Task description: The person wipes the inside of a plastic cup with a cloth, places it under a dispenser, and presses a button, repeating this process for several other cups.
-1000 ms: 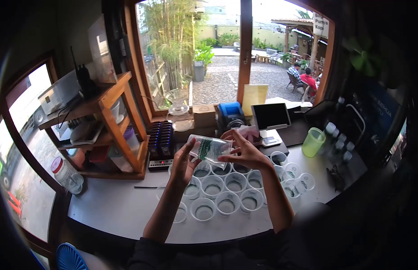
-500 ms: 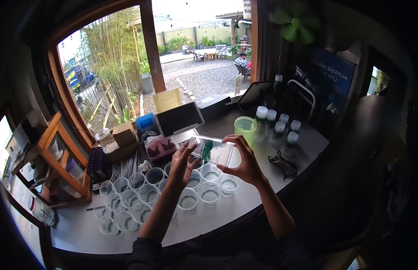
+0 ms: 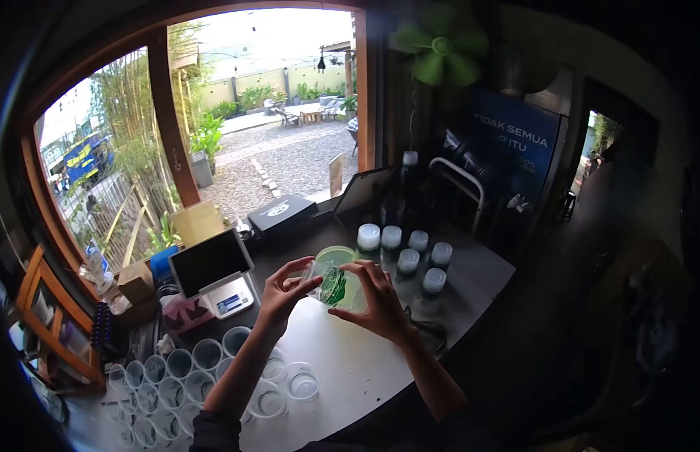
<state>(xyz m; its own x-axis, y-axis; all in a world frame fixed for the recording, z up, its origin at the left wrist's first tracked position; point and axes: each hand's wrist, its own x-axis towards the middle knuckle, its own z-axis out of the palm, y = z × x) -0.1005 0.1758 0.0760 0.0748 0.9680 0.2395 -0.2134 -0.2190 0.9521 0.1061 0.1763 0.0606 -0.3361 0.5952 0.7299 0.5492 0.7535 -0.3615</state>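
A clear plastic cup (image 3: 332, 286) with a green print is held up on its side above the counter. My left hand (image 3: 283, 295) grips one end of it with thumb and fingers. My right hand (image 3: 376, 303) is closed around the other end, thumb below and fingers above. Right behind the cup is a pale green tub (image 3: 337, 255), partly hidden by it and my hands. Rows of open clear cups (image 3: 171, 392) stand on the counter to the left, some covered by my left forearm.
Several stacks of clear cups (image 3: 408, 261) stand at the right back. A tablet on a stand (image 3: 211, 264), a pink tissue box (image 3: 186, 314) and a wooden cabinet (image 3: 60, 324) line the left side. A dark crumpled cloth (image 3: 427, 331) lies near the counter's right edge.
My view has turned right, so the counter appears shifted left. Both hands still hold the cup, now turned so its green print faces me, in front of the green tub.
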